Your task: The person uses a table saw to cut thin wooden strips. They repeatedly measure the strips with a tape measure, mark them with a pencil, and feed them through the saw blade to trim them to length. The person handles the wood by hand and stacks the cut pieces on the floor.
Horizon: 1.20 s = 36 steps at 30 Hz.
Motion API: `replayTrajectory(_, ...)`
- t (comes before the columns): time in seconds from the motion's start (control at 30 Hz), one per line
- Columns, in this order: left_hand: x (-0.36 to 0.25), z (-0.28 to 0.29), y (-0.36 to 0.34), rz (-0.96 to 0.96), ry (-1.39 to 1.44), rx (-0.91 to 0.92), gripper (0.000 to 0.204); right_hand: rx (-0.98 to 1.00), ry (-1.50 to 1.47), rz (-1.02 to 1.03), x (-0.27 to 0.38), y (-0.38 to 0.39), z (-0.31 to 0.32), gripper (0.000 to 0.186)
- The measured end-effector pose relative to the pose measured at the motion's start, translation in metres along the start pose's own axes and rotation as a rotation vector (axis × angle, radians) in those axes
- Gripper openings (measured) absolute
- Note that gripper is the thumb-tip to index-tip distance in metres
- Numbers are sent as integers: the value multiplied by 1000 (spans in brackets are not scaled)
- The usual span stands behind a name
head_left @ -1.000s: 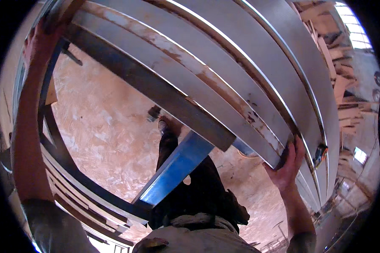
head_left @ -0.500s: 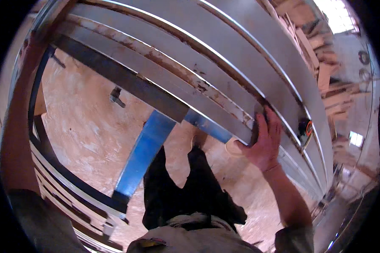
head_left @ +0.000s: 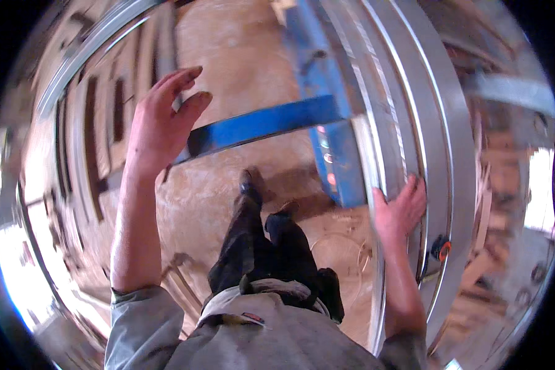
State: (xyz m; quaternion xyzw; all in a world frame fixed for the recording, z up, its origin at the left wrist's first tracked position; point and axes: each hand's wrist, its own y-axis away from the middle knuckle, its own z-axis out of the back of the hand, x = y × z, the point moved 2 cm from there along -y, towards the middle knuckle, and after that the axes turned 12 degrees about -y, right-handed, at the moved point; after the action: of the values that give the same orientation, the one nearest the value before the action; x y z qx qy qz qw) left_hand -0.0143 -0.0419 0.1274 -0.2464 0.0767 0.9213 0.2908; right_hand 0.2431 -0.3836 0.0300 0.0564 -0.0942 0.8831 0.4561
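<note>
My left hand [head_left: 166, 123] is raised at the left of the head view with its fingers curved and apart, holding nothing, near the end of a blue crossbeam [head_left: 265, 120]. My right hand [head_left: 399, 206] grips the long grey metal table [head_left: 450, 154] on the right, its fingers over a rail and its thumb along the inner side. A black and orange tape measure [head_left: 441, 248] sits on that table just below and right of this hand. The table adjoins a blue machine body [head_left: 342, 179] with small coloured buttons.
Long wooden boards [head_left: 92, 148] lie at the left beside a curved-looking metal rail [head_left: 74, 65]. My feet stand on the dusty floor [head_left: 228, 74] below the crossbeam. More wood pieces [head_left: 487, 209] and bright windows [head_left: 539, 188] show at the far right.
My view has swung round, so the table now runs vertically along the right. My left hand has let go of the frame and is raised; my right hand stays on the table.
</note>
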Motion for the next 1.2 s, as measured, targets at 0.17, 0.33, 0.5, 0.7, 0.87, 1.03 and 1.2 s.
replayTrajectory(0.17,81,97,133,220,463,-496,37,-83,9,214,-19,3,-8,81)
replayTrajectory(0.33,149,152,258,466,544,-922,44,-24,-23,204,-29,0,-8,76)
replayTrajectory(0.5,203,179,379,645,486,-1257,43,35,69,83,-26,-4,-10,77)
replayTrajectory(0.7,252,175,465,921,463,-1299,44,15,106,124,-18,-5,-5,75)
replayTrajectory(0.87,274,173,476,924,463,-1255,44,105,101,89,-8,-3,-4,71)
replayTrajectory(1.03,274,185,450,918,494,-1187,44,97,30,79,-12,-4,-5,71)
replayTrajectory(1.2,268,202,414,839,510,-1138,43,42,47,94,-38,-5,-15,70)
